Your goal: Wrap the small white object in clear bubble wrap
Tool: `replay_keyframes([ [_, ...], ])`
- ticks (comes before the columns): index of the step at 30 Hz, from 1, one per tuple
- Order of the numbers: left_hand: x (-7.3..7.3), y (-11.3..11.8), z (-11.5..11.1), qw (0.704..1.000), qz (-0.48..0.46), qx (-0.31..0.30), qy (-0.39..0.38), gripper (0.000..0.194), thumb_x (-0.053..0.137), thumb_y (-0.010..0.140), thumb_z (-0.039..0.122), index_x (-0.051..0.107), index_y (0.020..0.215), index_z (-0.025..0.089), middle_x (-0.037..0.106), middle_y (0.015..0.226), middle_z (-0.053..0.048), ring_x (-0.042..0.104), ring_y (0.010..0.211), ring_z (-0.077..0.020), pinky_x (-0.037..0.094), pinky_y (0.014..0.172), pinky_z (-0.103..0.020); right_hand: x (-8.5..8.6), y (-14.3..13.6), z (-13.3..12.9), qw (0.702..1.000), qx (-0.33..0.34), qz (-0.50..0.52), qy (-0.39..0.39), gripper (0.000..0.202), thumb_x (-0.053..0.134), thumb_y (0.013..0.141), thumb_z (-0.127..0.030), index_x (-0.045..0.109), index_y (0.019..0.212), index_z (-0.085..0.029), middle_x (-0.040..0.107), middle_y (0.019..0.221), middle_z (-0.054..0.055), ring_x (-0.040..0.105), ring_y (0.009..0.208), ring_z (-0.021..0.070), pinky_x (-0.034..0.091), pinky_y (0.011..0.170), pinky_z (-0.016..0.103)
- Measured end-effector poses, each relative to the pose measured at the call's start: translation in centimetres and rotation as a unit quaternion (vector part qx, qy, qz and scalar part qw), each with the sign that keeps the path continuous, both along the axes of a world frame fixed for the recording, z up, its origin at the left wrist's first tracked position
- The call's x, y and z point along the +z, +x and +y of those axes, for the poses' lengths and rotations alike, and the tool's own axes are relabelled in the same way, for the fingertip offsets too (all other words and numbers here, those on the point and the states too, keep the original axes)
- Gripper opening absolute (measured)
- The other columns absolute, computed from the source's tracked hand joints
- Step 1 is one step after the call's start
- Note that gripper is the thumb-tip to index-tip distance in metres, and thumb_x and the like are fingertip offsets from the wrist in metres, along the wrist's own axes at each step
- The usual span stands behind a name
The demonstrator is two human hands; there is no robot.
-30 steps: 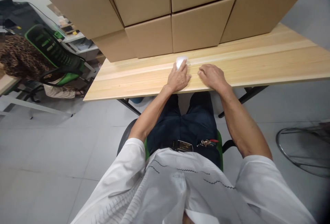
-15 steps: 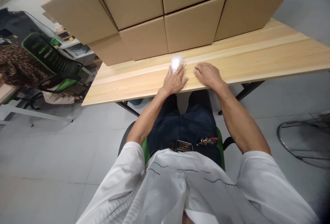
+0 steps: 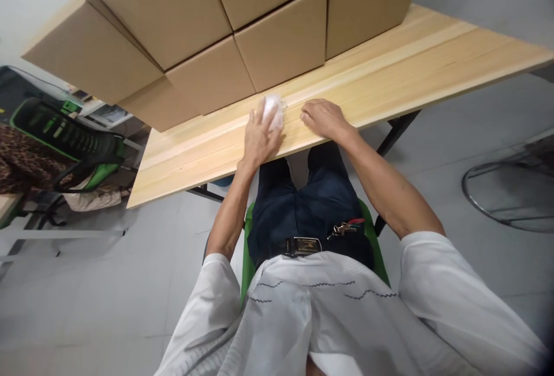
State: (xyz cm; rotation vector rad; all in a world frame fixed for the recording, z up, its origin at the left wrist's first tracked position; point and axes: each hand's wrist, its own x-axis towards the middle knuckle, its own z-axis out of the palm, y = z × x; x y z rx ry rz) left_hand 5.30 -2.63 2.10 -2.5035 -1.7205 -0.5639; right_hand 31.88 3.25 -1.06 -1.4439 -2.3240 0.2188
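Note:
On the light wooden table [image 3: 389, 85], near its front edge, my left hand [image 3: 258, 136] lies over a small white bundle [image 3: 272, 112], which pokes out between and beyond its fingers. Whether the bundle is cloth or a wrapped item I cannot make out. To the right, my right hand [image 3: 322, 117] rests on the tabletop with its fingers curled under; what they hold, if anything, is hidden. A gap of bare wood separates the two hands.
Stacked cardboard boxes [image 3: 281, 38] line the table's back edge. At the left are a green and black chair [image 3: 64, 134] and part of a person in leopard-print clothing [image 3: 26, 160]. A metal-framed seat [image 3: 497, 209] stands on the floor at the right.
The view has shifted and tilted. My left hand's fingers now point further forward and spread over the white bundle. My right hand keeps its curled pose on the table.

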Motion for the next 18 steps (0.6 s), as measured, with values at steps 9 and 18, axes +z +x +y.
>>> replay_keyframes([
  [9,1.2,1.5,9.1,0.997,-0.050,0.046,-0.030,0.081,0.040,0.133,0.076,0.054,0.199,0.032,0.054,0.210,-0.014,0.032,0.206,-0.0289,0.027,0.170,-0.060,1.7,-0.2,-1.1,0.999,-0.015,-0.028,-0.025,0.053,0.043,0.127,-0.030,0.090,0.144,-0.011,0.085,0.163,0.029,0.075,0.151,0.0474,0.057,0.124,0.056],
  [18,-2.1,0.1,8.7,0.952,-0.303,0.023,-0.037,0.062,0.079,0.121,0.074,0.085,0.164,0.030,0.069,0.197,-0.017,0.046,0.200,-0.0397,0.031,0.167,-0.061,0.7,-0.1,-0.7,1.000,-0.007,-0.001,0.010,0.048,0.047,0.124,-0.027,0.092,0.135,-0.014,0.090,0.153,0.027,0.081,0.142,0.0452,0.063,0.122,0.056],
])
